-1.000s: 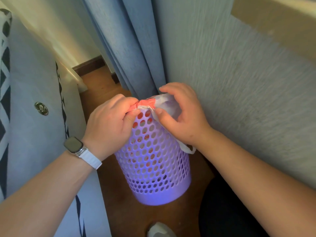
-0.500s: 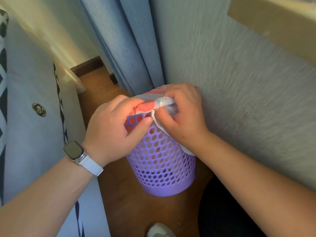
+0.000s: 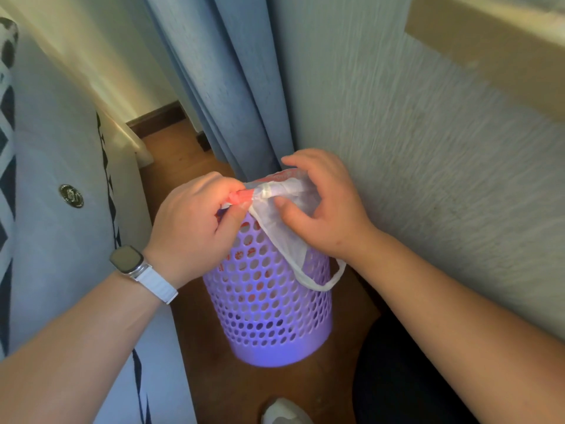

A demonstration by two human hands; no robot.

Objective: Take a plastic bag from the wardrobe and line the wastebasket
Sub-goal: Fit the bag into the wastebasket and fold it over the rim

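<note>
The purple wastebasket (image 3: 269, 307) is seen standing on the brown floor (image 3: 220, 387), in the middle of the view. The plastic bag (image 3: 287, 194), white with a red part, is bunched at the top of the wastebasket, at its 12 o'clock. The red edge is pinched by the left hand (image 3: 195, 224), at 10 o'clock of the wastebasket. The white part is held by the right hand (image 3: 333, 209), at 1 o'clock, between the thumb and the curled fingers. The two hands are kept close together, and both are clamped on the bag.

Half a second ago the right hand's fingers were folded low over the bag. Now the first finger is lifted up off it. More of the bag's handle loop (image 3: 321, 284) is seen now, hung down the wastebasket's side at 3 o'clock.

A blue curtain (image 3: 238, 87) is hung behind the wastebasket at 12 o'clock. A grey wall (image 3: 428, 163) is seen at 2 o'clock. A watch (image 3: 127, 259) is worn on the left wrist.
</note>
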